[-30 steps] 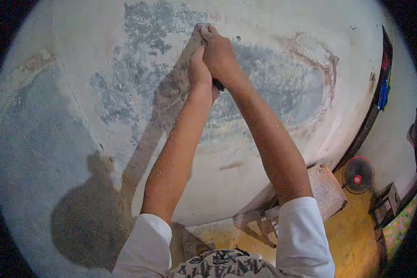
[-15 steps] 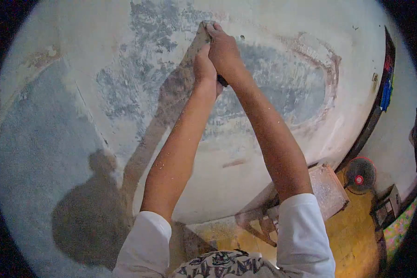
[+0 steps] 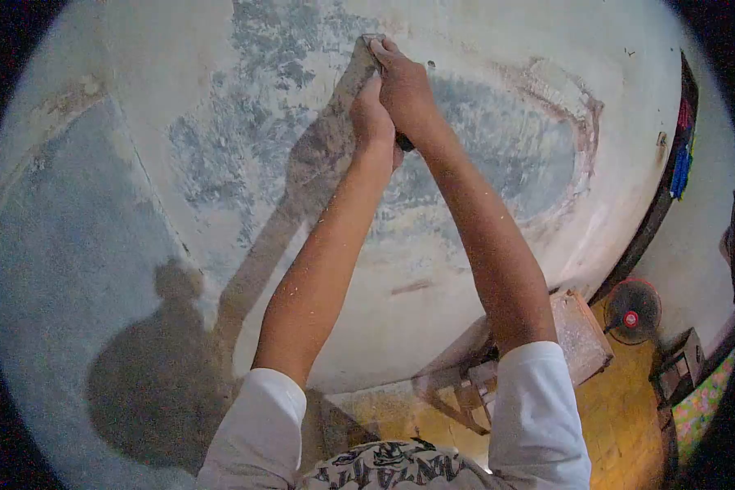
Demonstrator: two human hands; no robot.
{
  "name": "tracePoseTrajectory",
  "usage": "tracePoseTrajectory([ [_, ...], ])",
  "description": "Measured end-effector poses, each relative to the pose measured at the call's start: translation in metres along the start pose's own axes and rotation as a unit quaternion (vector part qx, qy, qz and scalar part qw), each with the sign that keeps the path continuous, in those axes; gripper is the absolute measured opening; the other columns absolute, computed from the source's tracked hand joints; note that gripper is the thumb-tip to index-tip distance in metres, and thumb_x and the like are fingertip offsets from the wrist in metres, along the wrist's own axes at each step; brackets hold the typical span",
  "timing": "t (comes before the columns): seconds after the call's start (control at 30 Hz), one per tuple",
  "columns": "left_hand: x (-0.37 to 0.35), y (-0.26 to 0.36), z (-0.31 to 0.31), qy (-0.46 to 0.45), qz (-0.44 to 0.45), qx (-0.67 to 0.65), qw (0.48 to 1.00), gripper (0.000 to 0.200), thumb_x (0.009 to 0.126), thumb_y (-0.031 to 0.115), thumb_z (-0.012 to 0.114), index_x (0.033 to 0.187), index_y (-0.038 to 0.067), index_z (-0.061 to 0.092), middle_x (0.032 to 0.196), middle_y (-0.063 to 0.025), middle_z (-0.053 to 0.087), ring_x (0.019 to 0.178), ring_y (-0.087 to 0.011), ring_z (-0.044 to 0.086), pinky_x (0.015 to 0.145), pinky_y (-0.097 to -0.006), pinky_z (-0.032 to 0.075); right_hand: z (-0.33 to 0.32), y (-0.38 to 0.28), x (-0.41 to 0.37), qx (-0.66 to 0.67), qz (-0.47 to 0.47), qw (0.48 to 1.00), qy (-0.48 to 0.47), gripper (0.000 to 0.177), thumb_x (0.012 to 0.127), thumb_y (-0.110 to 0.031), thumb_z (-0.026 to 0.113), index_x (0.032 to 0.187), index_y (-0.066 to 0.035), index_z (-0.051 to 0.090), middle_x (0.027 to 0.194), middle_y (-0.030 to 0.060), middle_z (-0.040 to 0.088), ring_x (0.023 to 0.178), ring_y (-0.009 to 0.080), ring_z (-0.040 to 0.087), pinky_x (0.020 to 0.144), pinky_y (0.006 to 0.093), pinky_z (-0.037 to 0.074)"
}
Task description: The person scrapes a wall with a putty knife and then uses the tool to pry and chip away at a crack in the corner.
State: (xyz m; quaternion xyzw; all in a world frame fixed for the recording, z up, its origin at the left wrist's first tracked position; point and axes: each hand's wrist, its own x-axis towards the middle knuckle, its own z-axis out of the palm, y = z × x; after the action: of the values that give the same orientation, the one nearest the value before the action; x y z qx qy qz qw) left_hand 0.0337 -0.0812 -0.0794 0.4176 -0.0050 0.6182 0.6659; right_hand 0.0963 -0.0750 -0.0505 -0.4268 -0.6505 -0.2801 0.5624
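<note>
Both arms reach up to a wall point(image 3: 327, 294) with flaking pale paint and grey patches. My left hand point(image 3: 372, 114) is closed around a scraper point(image 3: 405, 144); only its dark handle end shows below the hands. My right hand point(image 3: 407, 90) grips the same tool just to the right and higher, its fingers stretched along the upper part near the wall. Most of the scraper is hidden by the hands, and whether its edge touches the wall is hard to tell. Bits of pale debris cling to both forearms.
A pinkish table point(image 3: 578, 335) stands low on the right, against the wall. Beside it a round fan point(image 3: 632, 311) stands above the yellow floor point(image 3: 612, 416). A dark wooden object point(image 3: 679, 367) is farther right. Arm and head shadows fall on the wall at left.
Both hands have shifted slightly to the right along the wall, with the scraper still held between them. The arms and their shadow follow a little.
</note>
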Motion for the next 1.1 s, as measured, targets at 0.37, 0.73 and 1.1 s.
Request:
tracePoseTrajectory([
  [0.37, 0.026, -0.012, -0.005, 0.003, 0.042, 0.06, 0.997, 0.046, 0.095, 0.038, 0.047, 0.117, -0.001, 0.059, 0.11, -0.0135, 0.064, 0.1, -0.0242, 0.062, 0.083, -0.0397, 0.049, -0.011, 0.005, 0.013, -0.021, -0.018, 0.999, -0.042, 0.051, 0.081, -0.005, 0.057, 0.133, -0.007, 0.056, 0.139, 0.0196, 0.05, 0.117, 0.0394, 0.057, 0.1, 0.0411, 0.048],
  [0.73, 0.014, -0.018, 0.003, 0.026, 0.02, 0.043, 0.999, 0.049, 0.096, 0.041, 0.041, 0.121, 0.002, 0.057, 0.114, -0.0153, 0.064, 0.1, -0.0305, 0.064, 0.087, -0.0429, 0.051, -0.01, 0.01, 0.003, 0.028, 0.013, 0.999, -0.012, 0.05, 0.082, 0.001, 0.053, 0.131, -0.004, 0.057, 0.141, 0.0182, 0.049, 0.12, 0.0412, 0.054, 0.1, 0.0421, 0.047],
  [1.1, 0.003, -0.027, 0.015, 0.042, 0.055, 0.039, 0.997, 0.05, 0.096, 0.039, 0.043, 0.123, 0.0, 0.056, 0.117, -0.0153, 0.063, 0.104, -0.0286, 0.062, 0.089, -0.0425, 0.049, -0.014, 0.022, 0.002, 0.009, -0.033, 0.999, -0.037, 0.052, 0.083, -0.002, 0.055, 0.135, -0.007, 0.054, 0.141, 0.0185, 0.049, 0.118, 0.0411, 0.055, 0.099, 0.0426, 0.048],
])
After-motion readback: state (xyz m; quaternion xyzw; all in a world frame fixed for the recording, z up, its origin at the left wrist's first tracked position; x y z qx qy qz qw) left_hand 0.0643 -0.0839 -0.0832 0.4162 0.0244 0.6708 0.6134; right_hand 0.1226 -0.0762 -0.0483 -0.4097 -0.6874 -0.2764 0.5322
